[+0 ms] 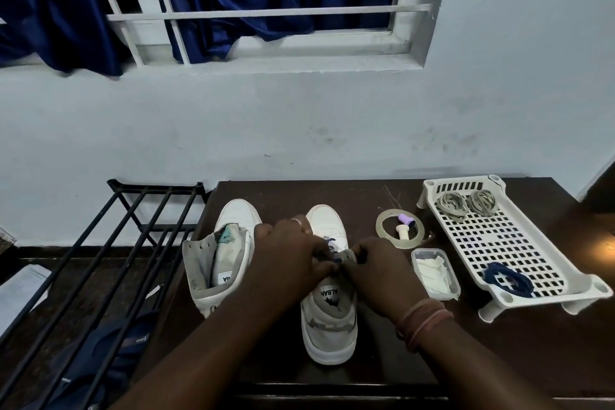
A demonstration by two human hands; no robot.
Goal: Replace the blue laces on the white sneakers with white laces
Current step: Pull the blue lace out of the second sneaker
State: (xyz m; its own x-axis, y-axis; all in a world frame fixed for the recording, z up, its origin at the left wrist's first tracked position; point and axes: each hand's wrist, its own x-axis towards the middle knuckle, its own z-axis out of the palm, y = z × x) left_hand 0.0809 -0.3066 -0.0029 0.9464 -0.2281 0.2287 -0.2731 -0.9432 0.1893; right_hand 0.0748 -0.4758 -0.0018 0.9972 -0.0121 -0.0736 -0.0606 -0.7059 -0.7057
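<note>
Head view, the only one. Dark table (366,359) runs 5 to 1 o'clock. Two white sneakers stand side by side at centre, toes pointing to 12.

Left sneaker (219,263), about 9 o'clock of the hands: eyelets bare, tongue flopped open, no lace in it.

Right sneaker (329,316), dead centre: blue lace (329,241) still threaded, only a short bit shows between the hands at the upper eyelets.

Left hand (289,256) and right hand (379,273) meet over the tongue, fingers curled in, apparently pinching the lace. Exact contact is hidden behind the knuckles.

White basket tray (565,280) at 3 o'clock: two coiled white laces (466,203) at its far end, one coiled blue lace (509,280) at the near end. So one shoe looks stripped, the second not yet.

Between tray and shoe: tape ring (399,230) and small clear tub (436,273).

Handling, my read: the lace is light, limp and slightly grippy in eyelets. Take it at the crossing, right beside the eyelet, and pull loop by loop; yanking from the end drags the shoe. The shoe is light, with a soft upper, so steady it at the collar.
</note>
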